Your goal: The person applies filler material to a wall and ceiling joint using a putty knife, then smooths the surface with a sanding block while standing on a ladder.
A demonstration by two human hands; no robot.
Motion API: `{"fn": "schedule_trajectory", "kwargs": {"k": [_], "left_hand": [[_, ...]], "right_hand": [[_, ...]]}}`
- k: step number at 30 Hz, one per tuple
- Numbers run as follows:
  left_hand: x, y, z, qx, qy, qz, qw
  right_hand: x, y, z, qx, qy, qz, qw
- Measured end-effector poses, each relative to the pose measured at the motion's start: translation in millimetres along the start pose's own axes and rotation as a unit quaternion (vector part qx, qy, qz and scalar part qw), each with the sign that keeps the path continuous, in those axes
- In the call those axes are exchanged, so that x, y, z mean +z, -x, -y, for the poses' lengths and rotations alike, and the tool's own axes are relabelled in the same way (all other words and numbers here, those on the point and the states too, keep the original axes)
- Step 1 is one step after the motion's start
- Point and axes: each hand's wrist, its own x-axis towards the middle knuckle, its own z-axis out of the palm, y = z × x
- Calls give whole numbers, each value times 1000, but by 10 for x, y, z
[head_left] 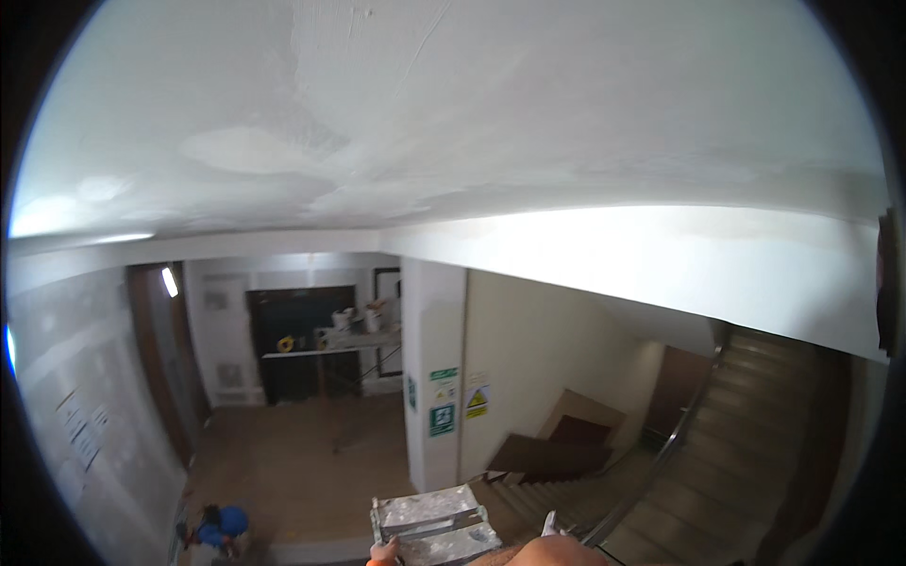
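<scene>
Below me stands a stepladder point(439, 509) with broad pale treads, splashed with white. At its left side rail, my left hand point(385, 551) shows only a few fingers, closed round the edge, with a bit of orange at the wrist. My right hand point(550, 524) is at the lower edge, right of the ladder. Only a pale, whitish finger tip sticks up clearly there, beside a rounded bare patch of skin; its other fingers are hidden, and I cannot see whether it holds anything. Close overhead spreads a ceiling point(566, 104) with uneven white plaster patches and streaks.
A person in blue point(225, 526) crouches on the floor at lower left. Stairs point(727, 424) with a metal handrail point(675, 439) run at right; brown boards point(557, 448) lean by the descending steps. A white pillar point(434, 321) bears signs. Farther back, a work platform point(321, 352) holds buckets.
</scene>
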Motion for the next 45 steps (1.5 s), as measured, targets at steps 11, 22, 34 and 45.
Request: {"fn": "schedule_trajectory", "kwargs": {"k": [11,22,34,45], "left_hand": [[8,119,-280,-11,-84,-6,996],[32,98,-158,-5,-111,0,994],[69,294,-40,9,71,24,997],[-253,524,-367,-7,51,17,999]], "right_hand": [[-716,550,147,-15,84,-87,993],[-968,1016,346,-134,187,-83,970],[1036,2263,4340,-746,187,-68,635],[2627,1975,5251,-424,-234,313,817]]}}
